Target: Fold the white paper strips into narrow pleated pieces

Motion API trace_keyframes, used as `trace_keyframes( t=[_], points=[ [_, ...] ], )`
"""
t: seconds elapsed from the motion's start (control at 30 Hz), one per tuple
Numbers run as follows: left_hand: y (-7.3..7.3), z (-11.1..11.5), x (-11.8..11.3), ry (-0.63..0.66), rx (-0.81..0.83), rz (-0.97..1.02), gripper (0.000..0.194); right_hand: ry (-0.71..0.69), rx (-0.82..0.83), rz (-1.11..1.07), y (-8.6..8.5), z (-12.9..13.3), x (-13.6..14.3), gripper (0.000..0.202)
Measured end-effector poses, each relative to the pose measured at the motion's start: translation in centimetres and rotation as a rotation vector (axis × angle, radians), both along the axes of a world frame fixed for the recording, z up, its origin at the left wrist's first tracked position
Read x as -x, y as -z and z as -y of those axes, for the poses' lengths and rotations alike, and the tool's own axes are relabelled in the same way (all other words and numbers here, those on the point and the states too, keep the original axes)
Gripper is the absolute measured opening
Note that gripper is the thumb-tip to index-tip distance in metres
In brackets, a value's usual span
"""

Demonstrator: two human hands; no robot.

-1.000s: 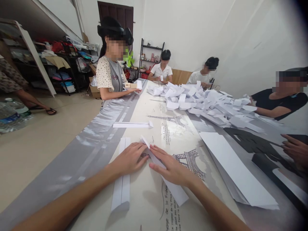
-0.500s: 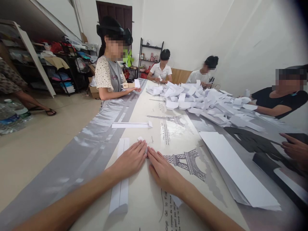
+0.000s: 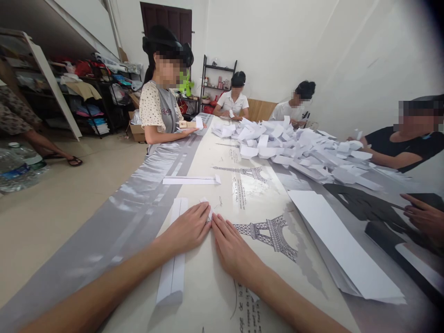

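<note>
My left hand (image 3: pixel 190 230) and my right hand (image 3: pixel 237 245) meet over the printed tablecloth (image 3: pixel 222 286), fingertips close together on a small folded white paper (image 3: pixel 210 214). Both hands' fingers are held together and press on this paper, covering most of it; only its white edges show between and beyond the fingertips. Under my left wrist lies a long folded paper strip (image 3: pixel 171 282) with a crease along its length. Farther ahead, another folded paper strip (image 3: pixel 190 180) lies crosswise, its right end turned up. A bit of white paper (image 3: pixel 254 296) shows beneath my right forearm.
A stack of white paper sheets (image 3: pixel 343 245) lies to the right, with a big heap of folded papers (image 3: pixel 287 143) behind it. Co-workers sit or stand around the table; one person's hand (image 3: pixel 425 215) is at the right edge. Dark flat pieces (image 3: pixel 364 206) lie near it.
My hands stay on the small paper, with my left fingertips drawn slightly back and more white showing between the hands. The view has shifted slightly.
</note>
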State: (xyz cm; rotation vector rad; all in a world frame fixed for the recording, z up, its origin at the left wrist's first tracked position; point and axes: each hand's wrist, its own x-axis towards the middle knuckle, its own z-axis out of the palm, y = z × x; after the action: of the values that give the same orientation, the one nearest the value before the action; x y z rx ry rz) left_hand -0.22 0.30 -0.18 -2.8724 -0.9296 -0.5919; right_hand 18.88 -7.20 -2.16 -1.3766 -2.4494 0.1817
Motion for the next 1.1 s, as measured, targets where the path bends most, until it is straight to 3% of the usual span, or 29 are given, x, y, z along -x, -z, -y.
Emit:
trace_keyframes(
  t=[0.27, 0.5, 0.63, 0.9, 1.1],
  points=[
    [0.7, -0.6, 0.5, -0.03, 0.045, 0.001, 0.047, 0.083, -0.028, -0.056, -0.2, 0.9, -1.2, 0.058],
    [1.7, -0.4, 0.3, -0.047, -0.045, 0.007, 0.047, 0.108, -0.077, 0.042, -0.1, 1.3, -0.2, 0.076],
    [1.9, -0.4, 0.1, -0.039, -0.123, -0.033, 0.045, 0.109, -0.081, 0.098, -0.8, 1.5, 0.4, 0.072],
    [2.1, -0.8, 0.0, -0.075, -0.194, -0.082, 0.031, 0.088, -0.082, 0.207, -1.3, 1.6, 0.6, 0.064],
    [1.4, -0.6, 0.5, -0.043, -0.185, -0.188, 0.013, 0.086, -0.036, 0.196, -0.9, 1.9, 0.4, 0.073]
  ],
)
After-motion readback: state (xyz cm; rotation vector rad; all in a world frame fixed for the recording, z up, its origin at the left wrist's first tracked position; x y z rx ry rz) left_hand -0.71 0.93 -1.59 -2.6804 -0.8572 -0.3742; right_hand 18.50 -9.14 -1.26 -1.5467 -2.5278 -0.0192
